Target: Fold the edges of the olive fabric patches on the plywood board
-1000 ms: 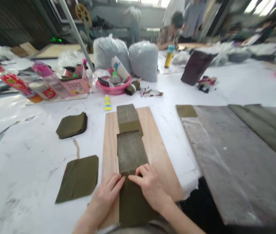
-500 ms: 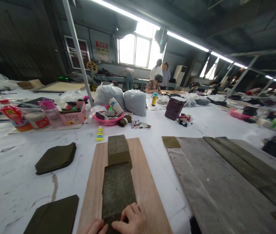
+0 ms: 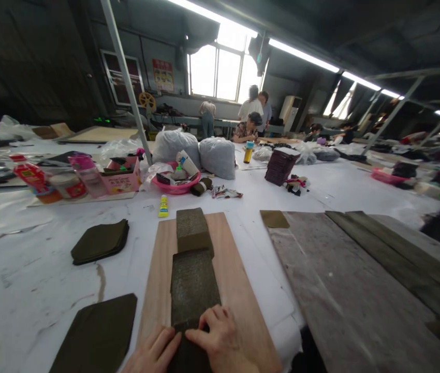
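Observation:
A wooden board (image 3: 239, 300) lies in front of me with overlapping dark olive fabric pieces (image 3: 194, 282) on it. My left hand (image 3: 156, 349) is at the near end of these pieces, thumb and fingers closed on the edge of the nearest piece. My right hand (image 3: 216, 331) is beside it, thumb and forefinger pinching the same edge, the other fingers curled. The thumbs are close together. Part of the nearest piece is hidden under my hands. Left of the board are two stacks of olive fabric, a far stack (image 3: 101, 241) and a near stack (image 3: 96, 331).
On the right lies a grey sheet (image 3: 321, 269) with olive strips (image 3: 383, 259). Beyond the board are a yellow tube (image 3: 163, 206), a pink basket (image 3: 177, 189), stuffed bags (image 3: 217, 158) and a dark bundle (image 3: 280, 167). A metal post (image 3: 127, 77) rises behind. Several people are in the background.
The view has shifted, so the board and table items sit slightly higher and mostly further right. More of both hands shows; they remain at the edge of the nearest fabric piece.

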A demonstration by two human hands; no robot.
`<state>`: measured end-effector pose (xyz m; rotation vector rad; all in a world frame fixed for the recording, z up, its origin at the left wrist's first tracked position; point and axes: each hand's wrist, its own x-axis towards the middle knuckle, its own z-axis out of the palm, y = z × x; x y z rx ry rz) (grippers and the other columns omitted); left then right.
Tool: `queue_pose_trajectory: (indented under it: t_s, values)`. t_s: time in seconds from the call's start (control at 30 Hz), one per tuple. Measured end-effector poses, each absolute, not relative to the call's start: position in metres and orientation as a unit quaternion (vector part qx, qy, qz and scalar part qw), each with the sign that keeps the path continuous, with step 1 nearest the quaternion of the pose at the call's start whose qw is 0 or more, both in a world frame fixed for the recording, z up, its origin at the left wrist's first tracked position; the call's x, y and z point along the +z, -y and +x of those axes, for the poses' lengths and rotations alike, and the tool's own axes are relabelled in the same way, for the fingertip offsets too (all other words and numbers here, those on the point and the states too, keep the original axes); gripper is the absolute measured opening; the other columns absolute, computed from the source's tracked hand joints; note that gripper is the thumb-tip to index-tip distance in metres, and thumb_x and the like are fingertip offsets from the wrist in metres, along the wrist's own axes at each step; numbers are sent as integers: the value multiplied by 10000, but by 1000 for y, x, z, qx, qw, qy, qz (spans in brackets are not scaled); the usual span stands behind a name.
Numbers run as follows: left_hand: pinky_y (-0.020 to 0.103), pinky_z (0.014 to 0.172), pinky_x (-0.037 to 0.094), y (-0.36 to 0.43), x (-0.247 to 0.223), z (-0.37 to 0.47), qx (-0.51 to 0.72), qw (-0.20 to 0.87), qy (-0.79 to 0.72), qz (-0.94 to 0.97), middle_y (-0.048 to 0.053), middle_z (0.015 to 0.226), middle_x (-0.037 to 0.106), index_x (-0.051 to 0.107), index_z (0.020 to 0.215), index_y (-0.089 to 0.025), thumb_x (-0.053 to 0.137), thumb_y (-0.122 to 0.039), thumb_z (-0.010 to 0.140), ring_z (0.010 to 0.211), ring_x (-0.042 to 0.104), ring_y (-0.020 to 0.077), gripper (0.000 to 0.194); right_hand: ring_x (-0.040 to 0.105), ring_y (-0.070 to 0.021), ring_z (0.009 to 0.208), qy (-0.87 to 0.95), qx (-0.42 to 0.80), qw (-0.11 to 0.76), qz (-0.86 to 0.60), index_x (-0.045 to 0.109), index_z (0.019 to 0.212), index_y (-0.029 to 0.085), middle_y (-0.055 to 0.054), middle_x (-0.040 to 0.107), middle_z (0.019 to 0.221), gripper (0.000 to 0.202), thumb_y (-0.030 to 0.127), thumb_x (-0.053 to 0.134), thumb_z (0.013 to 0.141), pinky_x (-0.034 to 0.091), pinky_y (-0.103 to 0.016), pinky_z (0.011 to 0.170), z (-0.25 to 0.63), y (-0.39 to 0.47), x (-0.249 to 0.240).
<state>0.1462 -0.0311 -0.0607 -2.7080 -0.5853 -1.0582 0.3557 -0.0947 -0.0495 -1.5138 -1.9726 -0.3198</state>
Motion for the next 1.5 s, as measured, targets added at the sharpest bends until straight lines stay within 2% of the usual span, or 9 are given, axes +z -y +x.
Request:
queue_pose_trajectory:
  t_s: [0.1, 0.2, 0.33, 0.53, 0.8, 1.07, 1.5]
  values:
    - [260, 877, 567, 43, -29, 143, -261, 21, 230, -937, 49, 1054, 677, 607, 1187, -221, 384, -36, 862, 988, 647, 157, 435, 503, -139, 831, 757, -27, 273, -593, 717, 1020, 399, 23, 583, 829, 195, 269, 685, 878, 338, -304, 738, 357, 106, -20]
    - [314, 837, 576, 48, -4, 142, -191, -13, 235, -953, 75, 1037, 652, 590, 1174, -170, 404, -66, 921, 953, 625, 176, 330, 491, -149, 895, 781, 25, 221, -584, 705, 1087, 362, 7, 590, 881, 241, 227, 661, 893, 335, -311, 800, 361, 110, -1]
    - [362, 798, 566, 46, 1, 138, -152, -23, 240, -959, 105, 1004, 637, 593, 1150, -128, 434, -127, 953, 928, 592, 205, 253, 474, -155, 916, 794, 45, 219, -566, 695, 1140, 327, -17, 602, 931, 262, 201, 597, 932, 331, -313, 828, 365, 108, 1]
    - [367, 840, 543, 50, 4, 129, -144, -25, 271, -951, 117, 1031, 625, 610, 1122, -129, 419, -150, 967, 976, 571, 219, 247, 467, -165, 933, 799, 50, 213, -559, 680, 1168, 323, -24, 604, 946, 271, 210, 569, 949, 324, -316, 834, 366, 109, -1]
    - [377, 883, 529, 65, 0, 154, -188, -32, 285, -939, 121, 1057, 625, 563, 1254, -126, 465, -135, 954, 1035, 566, 236, 316, 468, -178, 943, 802, 57, 207, -557, 682, 1166, 305, -34, 606, 942, 258, 231, 542, 962, 324, -325, 835, 366, 107, 2]
    - [396, 865, 497, 69, -2, 157, -160, -9, 303, -939, 128, 1065, 629, 585, 1257, -153, 463, -161, 963, 1031, 559, 245, 318, 496, -163, 915, 791, 96, 257, -546, 723, 1035, 252, -21, 652, 896, 198, 247, 537, 966, 329, -322, 858, 380, 104, 6]
    - [385, 893, 468, 70, 3, 159, -110, 34, 302, -946, 121, 1104, 613, 567, 1305, -174, 484, -189, 961, 1092, 534, 254, 354, 508, -177, 899, 789, 91, 275, -542, 723, 1064, 235, -51, 610, 885, 241, 203, 503, 969, 420, -315, 832, 398, 110, -3]
